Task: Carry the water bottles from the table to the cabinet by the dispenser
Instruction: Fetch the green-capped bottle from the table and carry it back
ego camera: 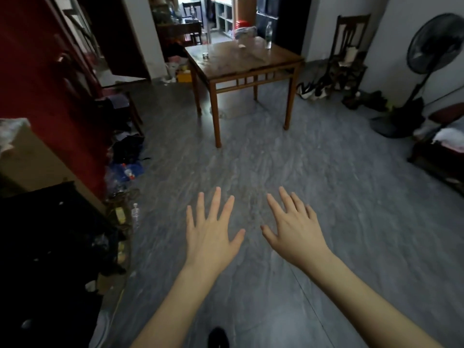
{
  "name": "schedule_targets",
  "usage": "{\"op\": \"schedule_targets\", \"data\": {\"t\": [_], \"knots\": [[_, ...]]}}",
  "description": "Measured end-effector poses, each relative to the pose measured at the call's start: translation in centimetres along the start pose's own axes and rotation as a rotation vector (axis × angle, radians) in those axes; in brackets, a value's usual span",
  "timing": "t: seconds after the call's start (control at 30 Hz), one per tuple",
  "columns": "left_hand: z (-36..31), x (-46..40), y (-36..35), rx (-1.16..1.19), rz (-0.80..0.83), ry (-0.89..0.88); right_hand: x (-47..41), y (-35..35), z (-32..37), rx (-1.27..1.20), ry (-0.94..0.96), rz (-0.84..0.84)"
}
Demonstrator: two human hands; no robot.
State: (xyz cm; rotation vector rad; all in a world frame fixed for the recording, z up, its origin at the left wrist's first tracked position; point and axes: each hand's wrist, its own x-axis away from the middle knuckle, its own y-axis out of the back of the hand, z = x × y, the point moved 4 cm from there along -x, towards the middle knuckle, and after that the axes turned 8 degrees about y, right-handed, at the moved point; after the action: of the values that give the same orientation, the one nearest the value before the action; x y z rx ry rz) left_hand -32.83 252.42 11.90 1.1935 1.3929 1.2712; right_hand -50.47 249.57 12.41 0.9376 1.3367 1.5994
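A clear water bottle (pixel 269 34) stands upright near the far right corner of a brown wooden table (pixel 251 66) across the room. My left hand (pixel 211 232) and my right hand (pixel 293 229) are held out in front of me over the grey floor, palms down, fingers spread, holding nothing. Both hands are well short of the table. Another small clear bottle (pixel 135 214) stands on the floor at the left, beside the clutter. No cabinet or dispenser is recognisable in this view.
A small tin (pixel 206 56) and crumpled items (pixel 244 33) sit on the table. Clutter and dark furniture (pixel 50 247) line the left wall. A standing fan (pixel 426 71), a chair (pixel 349 46) and shoes (pixel 313 90) are at the right. Grey floor (pixel 301 172) lies between me and the table.
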Motion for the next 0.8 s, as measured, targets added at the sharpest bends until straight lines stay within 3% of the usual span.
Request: {"op": "schedule_targets", "data": {"t": [0.47, 0.8], "knots": [[-1.4, -20.6, 0.5, 0.067, 0.003, -0.056, -17.1, 1.9, -5.5, 0.005, -0.095, -0.03], [-6.9, -34.1, 0.0, 0.108, 0.03, -0.17, -27.2, 3.6, -12.5, -0.028, -0.186, -0.04]]}}
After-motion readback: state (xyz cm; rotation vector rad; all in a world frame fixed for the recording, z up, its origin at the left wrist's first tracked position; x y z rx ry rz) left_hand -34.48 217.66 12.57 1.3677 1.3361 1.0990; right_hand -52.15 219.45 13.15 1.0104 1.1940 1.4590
